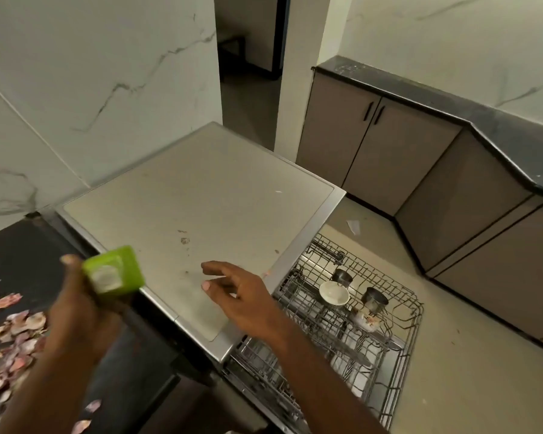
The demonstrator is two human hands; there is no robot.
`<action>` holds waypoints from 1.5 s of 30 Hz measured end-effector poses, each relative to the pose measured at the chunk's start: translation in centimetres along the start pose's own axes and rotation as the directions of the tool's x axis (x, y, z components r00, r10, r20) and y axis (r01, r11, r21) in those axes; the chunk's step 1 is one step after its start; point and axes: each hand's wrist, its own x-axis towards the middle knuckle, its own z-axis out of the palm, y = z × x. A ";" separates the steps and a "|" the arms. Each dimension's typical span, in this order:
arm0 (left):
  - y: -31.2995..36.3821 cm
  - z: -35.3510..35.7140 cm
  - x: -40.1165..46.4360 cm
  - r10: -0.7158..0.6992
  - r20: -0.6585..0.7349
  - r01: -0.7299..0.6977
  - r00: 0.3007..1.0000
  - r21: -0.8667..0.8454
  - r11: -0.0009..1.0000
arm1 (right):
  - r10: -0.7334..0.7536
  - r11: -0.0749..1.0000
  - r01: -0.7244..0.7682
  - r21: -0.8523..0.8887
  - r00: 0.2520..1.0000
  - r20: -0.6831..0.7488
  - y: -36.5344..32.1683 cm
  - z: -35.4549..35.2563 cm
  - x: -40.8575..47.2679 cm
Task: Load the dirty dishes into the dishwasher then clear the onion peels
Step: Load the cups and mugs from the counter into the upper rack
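My left hand (76, 311) grips a green plastic container (113, 274), held above the dark counter's edge at the lower left. Over the front corner of the dishwasher's grey top (201, 195), my right hand (239, 296) hovers with fingers spread and nothing in it. The wire rack (398, 333) is pulled out at the lower right. In it sit a white bowl (333, 294), two steel cups (342, 276) (374, 299) and a patterned cup (365, 321). Pink onion peels (3, 333) lie scattered on the dark counter at the far left.
Brown cabinets (373, 151) under a dark countertop (499, 126) run along the right wall. A scrap of white paper (353, 226) lies on the beige floor beyond the rack. A doorway (248, 57) opens at the back, and marble-look wall (91, 73) rises behind the dishwasher.
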 end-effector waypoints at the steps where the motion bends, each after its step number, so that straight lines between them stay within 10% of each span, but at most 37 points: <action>1: -1.0 1.6 -1.1 -0.028 0.022 0.025 0.999 0.158 0.987 | 0.034 0.993 -0.036 0.112 0.999 0.016 0.0 -0.3 -0.1; 4: -5.1 6.8 -4.5 -0.070 0.184 -0.052 0.980 0.583 0.811 | 0.087 0.962 -0.091 0.258 0.996 0.028 0.9 -2.4 -0.4; 8: -9.1 10.3 -5.7 -0.259 0.143 0.127 0.955 0.592 0.796 | 0.127 0.933 -0.108 0.344 0.991 -0.031 4.0 -6.2 -2.2; 12: -12.0 10.8 -5.0 -0.308 0.273 -0.013 0.911 0.768 0.640 | 0.156 0.915 -0.114 0.388 0.985 -0.079 7.0 -10.4 -4.1; 17: -11.8 11.5 -3.9 -0.267 0.211 -0.025 0.940 0.825 0.565 | 0.275 0.959 -0.285 0.007 0.919 -0.283 13.5 -17.0 -4.0; 22: -11.2 10.6 -3.6 -0.201 0.119 -0.005 0.972 0.872 0.489 | 0.276 0.696 -0.452 -0.557 0.885 -0.374 22.1 -18.6 1.0; 40: -10.3 8.4 -8.5 -0.070 -0.193 0.202 0.979 0.851 0.485 | 0.687 0.589 -0.559 -0.584 0.727 -0.004 32.9 -17.8 12.1; 45: -10.4 8.7 -8.9 -0.113 -0.179 0.211 0.977 0.865 0.456 | 0.628 0.519 -0.388 -0.761 0.777 0.032 32.4 -18.1 11.8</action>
